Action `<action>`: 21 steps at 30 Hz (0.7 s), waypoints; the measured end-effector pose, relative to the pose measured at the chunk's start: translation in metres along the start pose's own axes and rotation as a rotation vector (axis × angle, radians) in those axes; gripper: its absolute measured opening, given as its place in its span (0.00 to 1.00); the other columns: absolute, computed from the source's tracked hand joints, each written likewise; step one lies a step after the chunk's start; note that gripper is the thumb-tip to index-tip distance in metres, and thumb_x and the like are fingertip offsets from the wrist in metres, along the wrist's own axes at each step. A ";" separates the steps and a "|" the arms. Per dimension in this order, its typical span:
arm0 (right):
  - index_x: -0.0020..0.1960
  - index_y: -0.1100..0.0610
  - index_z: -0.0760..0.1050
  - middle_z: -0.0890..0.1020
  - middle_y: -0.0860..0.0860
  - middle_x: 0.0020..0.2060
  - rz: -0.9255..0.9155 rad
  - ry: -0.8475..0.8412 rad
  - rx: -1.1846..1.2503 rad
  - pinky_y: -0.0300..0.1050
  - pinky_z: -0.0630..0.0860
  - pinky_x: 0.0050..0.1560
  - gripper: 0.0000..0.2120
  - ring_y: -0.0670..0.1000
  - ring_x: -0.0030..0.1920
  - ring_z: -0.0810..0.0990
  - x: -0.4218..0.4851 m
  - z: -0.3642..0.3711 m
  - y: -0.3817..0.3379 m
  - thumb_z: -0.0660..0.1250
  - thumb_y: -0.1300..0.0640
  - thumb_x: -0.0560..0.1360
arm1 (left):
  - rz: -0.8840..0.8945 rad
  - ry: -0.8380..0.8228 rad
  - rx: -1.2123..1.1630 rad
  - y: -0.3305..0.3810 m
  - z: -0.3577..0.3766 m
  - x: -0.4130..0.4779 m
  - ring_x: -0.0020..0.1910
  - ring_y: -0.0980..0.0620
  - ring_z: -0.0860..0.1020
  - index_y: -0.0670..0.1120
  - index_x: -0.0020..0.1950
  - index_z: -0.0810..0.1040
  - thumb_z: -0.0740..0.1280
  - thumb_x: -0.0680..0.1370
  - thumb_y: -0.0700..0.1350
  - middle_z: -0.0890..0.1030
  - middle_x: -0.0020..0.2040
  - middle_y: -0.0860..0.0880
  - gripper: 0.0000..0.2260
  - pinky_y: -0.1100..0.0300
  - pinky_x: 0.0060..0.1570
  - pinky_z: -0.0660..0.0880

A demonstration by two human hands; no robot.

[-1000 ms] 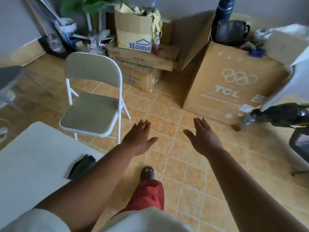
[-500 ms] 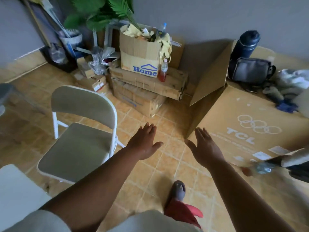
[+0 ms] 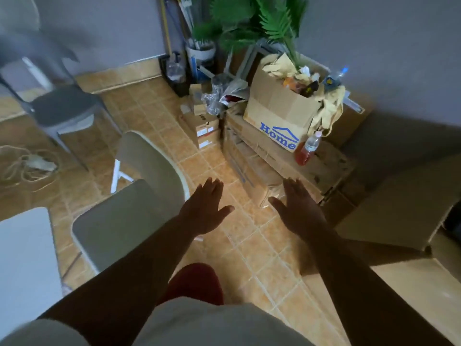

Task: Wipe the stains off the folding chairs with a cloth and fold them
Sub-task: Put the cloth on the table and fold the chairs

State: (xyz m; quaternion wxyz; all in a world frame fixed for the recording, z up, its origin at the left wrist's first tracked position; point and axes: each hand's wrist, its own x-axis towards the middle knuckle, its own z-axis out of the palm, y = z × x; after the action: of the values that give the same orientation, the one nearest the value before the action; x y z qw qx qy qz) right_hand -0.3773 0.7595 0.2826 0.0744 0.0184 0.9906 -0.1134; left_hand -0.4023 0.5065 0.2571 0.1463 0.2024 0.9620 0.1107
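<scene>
My pale shirt fills the bottom edge, red trouser leg (image 3: 193, 283) just beyond it. Both arms stretch fwd over the tiled floor (image 3: 254, 248). L hand (image 3: 203, 208) is spread wide, palm down, fingers straight, holding nothing; it hovers beside the chair's R edge, can't tell if it touches. R hand (image 3: 299, 211) same: flat, fingers splayed, empty, over the floor in front of the box stack.

White worktop (image 3: 25, 265), smooth w/ rounded corner, sits at my near L. Just past it is the folding chair (image 3: 119, 226), unfolded: beige padded seat w/ rounded corners, curved beige backrest on its far side, thin white metal legs. Seat front faces toward me and to my L; long axis runs from near-L to far-R.

Farther L: coil of cord on the floor, then a blurred grey chair (image 3: 62, 106). Farther R: stacked brown cardboard cartons, a "Home" box (image 3: 277, 113) stuffed w/ yellowish cloth, a plastic bottle (image 3: 308, 149) of red liquid next to it. Green palm-like plant (image 3: 262, 21) in the corner by the grey wall.
</scene>
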 end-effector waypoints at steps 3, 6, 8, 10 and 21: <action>0.76 0.59 0.54 0.60 0.58 0.75 -0.107 -0.029 -0.015 0.56 0.59 0.73 0.42 0.56 0.76 0.53 0.068 0.001 -0.016 0.46 0.30 0.74 | -0.110 0.009 -0.023 -0.036 -0.002 0.034 0.79 0.45 0.44 0.40 0.79 0.45 0.42 0.77 0.70 0.47 0.81 0.42 0.41 0.51 0.76 0.44; 0.76 0.59 0.56 0.61 0.58 0.75 -0.207 -0.027 -0.051 0.52 0.58 0.73 0.46 0.55 0.76 0.54 0.138 0.002 -0.038 0.39 0.27 0.71 | -0.198 0.054 -0.088 -0.077 -0.010 0.073 0.79 0.44 0.44 0.40 0.79 0.46 0.27 0.66 0.75 0.48 0.80 0.41 0.53 0.50 0.76 0.44; 0.76 0.59 0.54 0.59 0.57 0.76 -0.259 -0.065 -0.054 0.51 0.55 0.73 0.46 0.55 0.77 0.52 0.177 -0.001 -0.058 0.39 0.27 0.71 | -0.257 0.075 -0.125 -0.103 -0.018 0.097 0.79 0.43 0.45 0.40 0.79 0.47 0.26 0.66 0.75 0.49 0.80 0.41 0.53 0.49 0.76 0.46; 0.77 0.58 0.52 0.56 0.57 0.77 -0.331 -0.099 -0.073 0.50 0.52 0.74 0.42 0.54 0.77 0.49 0.215 -0.005 -0.082 0.45 0.30 0.75 | -0.325 0.113 -0.141 -0.125 -0.032 0.116 0.79 0.43 0.45 0.40 0.79 0.47 0.38 0.75 0.71 0.49 0.80 0.41 0.43 0.48 0.77 0.47; 0.77 0.57 0.53 0.56 0.54 0.77 -0.757 -0.173 -0.129 0.51 0.54 0.74 0.35 0.53 0.77 0.51 0.360 -0.003 -0.228 0.51 0.36 0.78 | -0.607 0.230 -0.231 -0.222 -0.062 0.157 0.79 0.45 0.43 0.41 0.80 0.47 0.52 0.81 0.62 0.47 0.81 0.42 0.36 0.51 0.76 0.44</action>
State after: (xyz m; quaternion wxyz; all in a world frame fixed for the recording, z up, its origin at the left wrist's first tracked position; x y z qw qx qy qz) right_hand -0.7459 0.5456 0.2815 0.1118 -0.3624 0.9226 -0.0713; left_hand -0.6392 0.3646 0.2171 0.0850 -0.1250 0.9696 0.1925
